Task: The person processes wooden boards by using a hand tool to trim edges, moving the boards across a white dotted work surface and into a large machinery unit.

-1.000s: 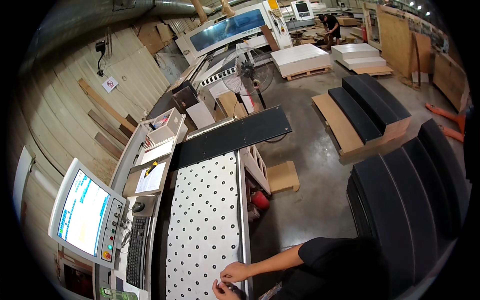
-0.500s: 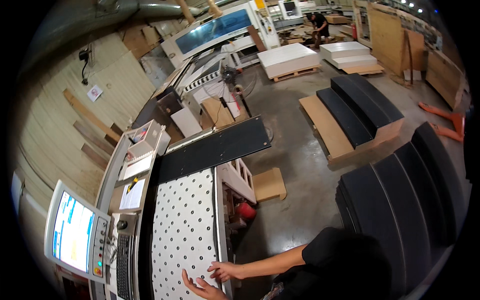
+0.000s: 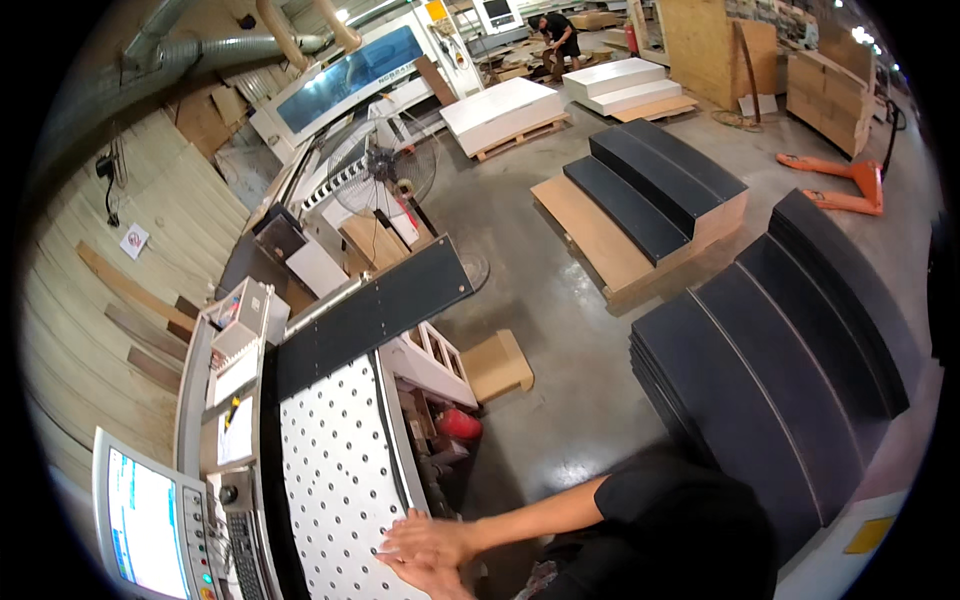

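Over the edge of the white table with black dots (image 3: 335, 480), my two hands meet. My right hand (image 3: 435, 541) lies across my left hand (image 3: 425, 577), its fingers stretched out. The left hand is partly covered, with its fingers extended beneath the right one. Neither hand shows anything held. Further along the table rests a long black panel (image 3: 375, 318), lying crosswise with its right end sticking out past the table's edge.
To the left stand a monitor (image 3: 146, 525) and a keyboard (image 3: 243, 555). Stacks of black panels (image 3: 745, 385) stand on the right, with more black boards (image 3: 625, 208) beyond. An orange pallet jack (image 3: 845, 182), a fan (image 3: 382, 165) and a distant person (image 3: 558, 40) are further off.
My hands, apart half a second ago, have come together, the right over the left. The view has turned, so the surroundings sit further left.
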`<state>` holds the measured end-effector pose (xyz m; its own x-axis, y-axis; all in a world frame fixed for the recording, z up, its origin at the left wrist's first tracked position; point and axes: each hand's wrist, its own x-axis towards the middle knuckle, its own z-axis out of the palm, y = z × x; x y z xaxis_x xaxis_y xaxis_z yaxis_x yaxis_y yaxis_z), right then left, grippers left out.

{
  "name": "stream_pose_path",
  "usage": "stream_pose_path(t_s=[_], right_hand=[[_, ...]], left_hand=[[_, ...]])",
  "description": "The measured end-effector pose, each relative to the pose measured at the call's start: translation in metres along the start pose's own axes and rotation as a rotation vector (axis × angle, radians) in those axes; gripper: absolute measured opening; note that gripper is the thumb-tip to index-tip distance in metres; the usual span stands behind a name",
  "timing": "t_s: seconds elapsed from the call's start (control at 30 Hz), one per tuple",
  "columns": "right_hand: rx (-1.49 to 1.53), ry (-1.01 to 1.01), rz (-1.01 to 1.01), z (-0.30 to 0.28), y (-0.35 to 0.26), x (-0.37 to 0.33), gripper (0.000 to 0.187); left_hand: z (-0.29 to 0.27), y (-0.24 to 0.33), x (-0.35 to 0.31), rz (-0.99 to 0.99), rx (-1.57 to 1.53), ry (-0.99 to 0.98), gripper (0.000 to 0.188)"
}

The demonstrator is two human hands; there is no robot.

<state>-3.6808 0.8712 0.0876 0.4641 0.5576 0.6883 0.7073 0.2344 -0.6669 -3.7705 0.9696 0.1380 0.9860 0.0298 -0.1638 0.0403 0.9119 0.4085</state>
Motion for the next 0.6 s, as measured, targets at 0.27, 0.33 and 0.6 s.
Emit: stream_pose_path(t_s=[0.27, 0.33, 0.6], right_hand=[[-0.011, 0.268, 0.977, -0.026, 0.158, -0.298, 0.046], [-0.511, -0.218, 1.384, -0.038, 0.112, -0.368, 0.046], [-0.372, -0.414, 1.831, -0.016, -0.05, -0.507, 0.044]], left_hand=[[0.064, 0.058, -0.054, 0.555, 1.106, -0.002, 0.087], [0.022, 0.095, -0.08, 0.681, 1.204, 0.129, 0.083], [-0.064, 0.127, -0.153, 0.579, 1.476, 0.493, 0.048]])
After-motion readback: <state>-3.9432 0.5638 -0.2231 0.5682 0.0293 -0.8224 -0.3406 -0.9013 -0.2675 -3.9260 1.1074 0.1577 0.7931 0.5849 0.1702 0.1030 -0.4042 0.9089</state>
